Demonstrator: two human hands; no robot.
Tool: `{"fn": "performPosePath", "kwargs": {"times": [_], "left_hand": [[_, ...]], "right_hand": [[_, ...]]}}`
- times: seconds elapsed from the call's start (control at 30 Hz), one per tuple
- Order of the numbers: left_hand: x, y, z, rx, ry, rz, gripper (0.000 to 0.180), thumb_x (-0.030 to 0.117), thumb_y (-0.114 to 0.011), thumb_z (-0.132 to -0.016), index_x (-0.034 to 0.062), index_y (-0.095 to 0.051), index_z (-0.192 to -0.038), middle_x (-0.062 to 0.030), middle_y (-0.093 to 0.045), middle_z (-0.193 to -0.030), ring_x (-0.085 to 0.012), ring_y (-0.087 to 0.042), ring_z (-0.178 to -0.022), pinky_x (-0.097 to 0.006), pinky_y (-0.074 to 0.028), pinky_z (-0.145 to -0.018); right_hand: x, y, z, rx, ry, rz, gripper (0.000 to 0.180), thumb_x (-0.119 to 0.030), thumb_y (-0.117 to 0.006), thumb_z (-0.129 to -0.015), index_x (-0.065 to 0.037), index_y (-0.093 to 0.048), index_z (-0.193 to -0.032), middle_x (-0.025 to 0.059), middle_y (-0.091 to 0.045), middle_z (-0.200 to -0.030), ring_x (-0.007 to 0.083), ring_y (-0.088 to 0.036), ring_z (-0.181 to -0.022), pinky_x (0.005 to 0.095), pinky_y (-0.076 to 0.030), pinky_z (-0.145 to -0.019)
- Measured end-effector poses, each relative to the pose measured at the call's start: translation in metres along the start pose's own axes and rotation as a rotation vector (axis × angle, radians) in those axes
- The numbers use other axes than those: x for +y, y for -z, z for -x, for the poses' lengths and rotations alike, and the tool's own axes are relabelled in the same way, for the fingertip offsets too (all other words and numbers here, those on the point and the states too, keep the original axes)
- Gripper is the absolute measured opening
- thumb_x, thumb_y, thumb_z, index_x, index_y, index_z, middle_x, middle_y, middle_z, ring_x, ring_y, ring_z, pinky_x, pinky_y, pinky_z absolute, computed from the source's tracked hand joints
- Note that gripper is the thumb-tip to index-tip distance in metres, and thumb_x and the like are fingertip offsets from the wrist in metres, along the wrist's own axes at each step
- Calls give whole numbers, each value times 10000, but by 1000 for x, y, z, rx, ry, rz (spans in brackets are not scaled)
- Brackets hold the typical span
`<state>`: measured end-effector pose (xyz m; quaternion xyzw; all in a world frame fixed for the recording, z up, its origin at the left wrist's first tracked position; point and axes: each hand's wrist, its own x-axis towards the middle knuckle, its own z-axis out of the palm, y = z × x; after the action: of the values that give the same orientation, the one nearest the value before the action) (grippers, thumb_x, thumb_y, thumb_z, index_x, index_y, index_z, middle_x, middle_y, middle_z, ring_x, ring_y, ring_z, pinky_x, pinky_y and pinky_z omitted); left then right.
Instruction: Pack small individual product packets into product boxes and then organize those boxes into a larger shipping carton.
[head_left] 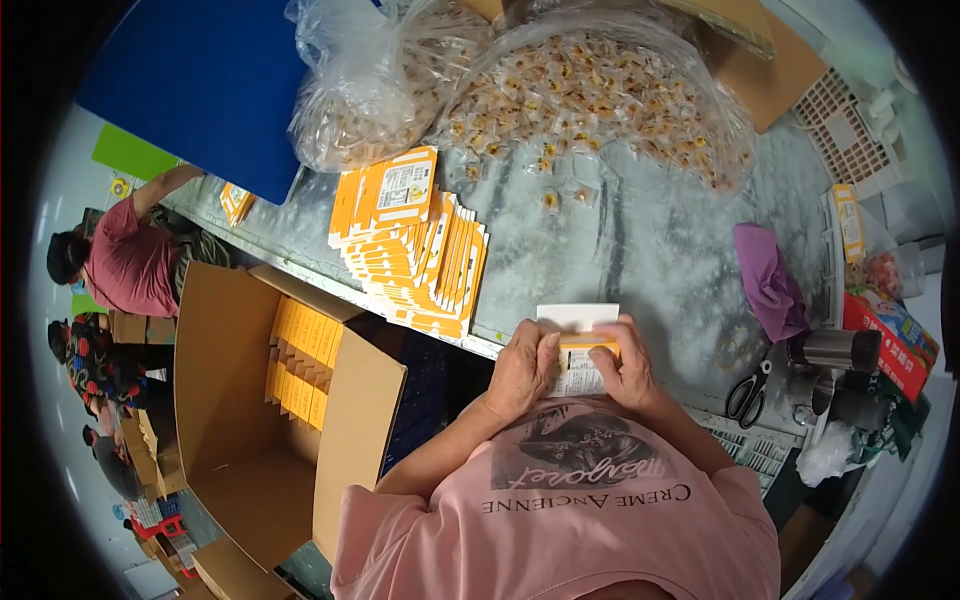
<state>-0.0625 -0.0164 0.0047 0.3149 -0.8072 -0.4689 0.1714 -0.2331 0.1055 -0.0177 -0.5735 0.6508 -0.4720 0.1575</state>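
Observation:
Between my hands, close to my body at the table's near edge, is a small yellow-and-white carton [578, 378] with a white flap standing up at its far end. My left hand [522, 368] grips its left side, the thumb along the edge. On the right side my right hand [627, 366] has its thumb pressed on the printed face and its fingers curled round behind. What is inside the carton is hidden. Left of my hands lies a fanned stack of flat yellow-and-white cartons [405, 250]. Beyond, many small clear packets [590, 90] spill from a large plastic bag.
An open cardboard box [230, 400] with rows of yellow cartons [305, 340] stands at my left. A blue panel [200, 90] rises far left. To the right are a purple cloth [768, 280], black scissors [748, 395], a metal cup [835, 349] and a plastic basket [848, 130]. Other people work at left.

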Motion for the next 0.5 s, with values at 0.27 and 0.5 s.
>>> {"fn": "performPosePath", "kwargs": {"times": [0.27,0.5], "left_hand": [[23,47,22,-105,115,707,838,77,-563,-982,113,46,-1557,-177,-487,-1328,-232,-580,-1120,-329,-490,-921],[43,133,35,99,157,324,519,179,-697,-899,-62,-429,-1273,-106,-628,-898,-133,-581,-759,-292,-505,-667]], "right_hand": [[4,-32,-25,179,-595,-742,410,-221,-375,-1071,-17,-404,-1425,75,-532,-1270,111,-496,-1115,244,-387,-974],[-58,-82,-87,27,-253,-677,490,-243,-425,-1049,-4,-321,-1464,118,-493,-1336,173,-501,-1168,302,-394,-1011]]}}
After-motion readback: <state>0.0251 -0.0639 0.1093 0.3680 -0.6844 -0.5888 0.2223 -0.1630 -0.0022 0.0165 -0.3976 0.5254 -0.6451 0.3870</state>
